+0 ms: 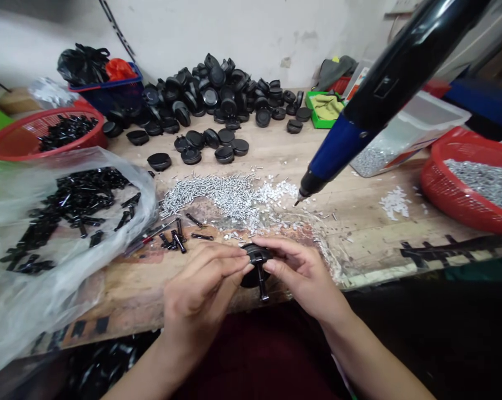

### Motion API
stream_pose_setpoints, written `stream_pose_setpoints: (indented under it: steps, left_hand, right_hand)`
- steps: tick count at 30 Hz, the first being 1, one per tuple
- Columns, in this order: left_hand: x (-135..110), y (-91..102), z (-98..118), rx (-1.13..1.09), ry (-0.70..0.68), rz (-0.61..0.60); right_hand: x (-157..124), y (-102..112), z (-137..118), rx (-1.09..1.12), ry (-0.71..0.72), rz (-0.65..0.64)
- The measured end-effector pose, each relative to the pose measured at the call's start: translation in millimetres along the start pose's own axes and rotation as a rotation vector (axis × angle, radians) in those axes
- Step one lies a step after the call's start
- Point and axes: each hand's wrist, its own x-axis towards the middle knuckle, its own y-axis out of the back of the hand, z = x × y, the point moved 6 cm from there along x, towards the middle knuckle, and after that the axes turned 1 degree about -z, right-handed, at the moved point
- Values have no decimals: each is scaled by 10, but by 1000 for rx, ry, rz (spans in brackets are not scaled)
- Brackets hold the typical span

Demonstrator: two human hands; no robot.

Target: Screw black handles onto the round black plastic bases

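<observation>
Near the table's front edge, a round black cap-like part [249,278] is between my two hands. A slim shiny black lever [262,283] sticks out from it towards me. My right hand [305,275] grips its right side, the thumb by the lever's upper end and the fingers over the far rim. My left hand [205,283] is closed in a pinch at the left of the lever's upper end; whatever is between those fingertips is too small to make out. Just beyond lie piles of metal pins [209,191] and small white pieces [278,191]. Several loose black levers [178,239] lie at the left.
A blue and black power screwdriver [342,133] hangs tip down above the right. Black caps [209,97] are heaped against the wall. At left are a plastic bag [146,189] of levers and a red basket [13,136]; at right, a clear bin [438,119] and a red basket [446,189].
</observation>
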Motion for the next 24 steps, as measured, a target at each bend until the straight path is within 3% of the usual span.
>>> stream_pose_setpoints:
  steps: [13,17,24]
  left_hand:
    - [-121,-30,73,183,-68,74]
    - [-182,-89,84,209,-99,4]
    - [-212,-101,-34,125,-18,-70]
  right_hand:
    - [-18,-89,169,245,-101,56]
    - [-16,-87,181,244,-97,74]
    - [-5,-113,178,287,-120,89]
